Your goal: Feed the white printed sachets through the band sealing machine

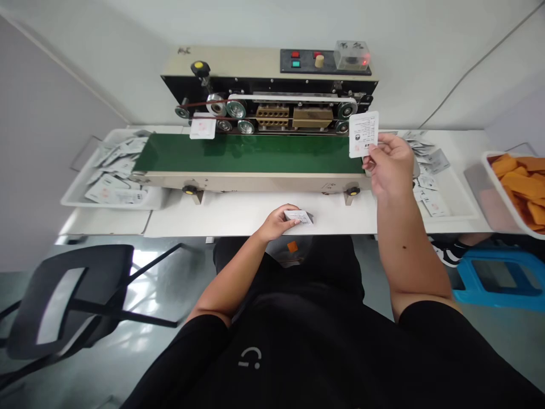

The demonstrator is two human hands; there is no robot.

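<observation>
My right hand (389, 161) pinches a white printed sachet (363, 134) by its lower corner, holding it up at the right end of the band sealing machine (272, 65). Low over the front edge of the white table, my left hand (277, 222) is closed around another printed sachet (298, 216); how many it holds I cannot tell. A third sachet (203, 126) hangs at the machine's left rollers, above the green conveyor belt (251, 153).
Left of the belt, a white tray (68, 196) holds many sachets. Another sachet tray (462, 209) lies behind my right forearm. At far right stands a bin (485, 190) of orange packets (522, 180). A black chair (106, 267) and a blue stool (502, 261) stand below; someone's shoe (447, 254) shows.
</observation>
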